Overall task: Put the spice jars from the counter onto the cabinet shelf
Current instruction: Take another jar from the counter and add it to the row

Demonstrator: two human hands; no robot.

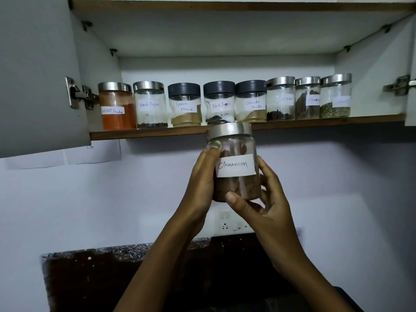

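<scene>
A clear jar labelled "Cinnamon" [234, 163], with a steel lid and brown sticks inside, is held upright in mid-air just below the front edge of the cabinet shelf [148, 133]. My left hand [202, 176] wraps its left side, thumb near the lid. My right hand [263, 199] cups its right side and bottom. On the shelf stand several labelled spice jars in a row, from a red chilli powder jar [117, 106] at the left to a green-seed jar [335, 96] at the right.
The open cabinet door [38, 75] hangs at the left, with a second door's hinge [398, 85] at the right edge. A wall socket [231, 224] sits below the jar. The dark speckled counter [94, 273] lies underneath my forearms.
</scene>
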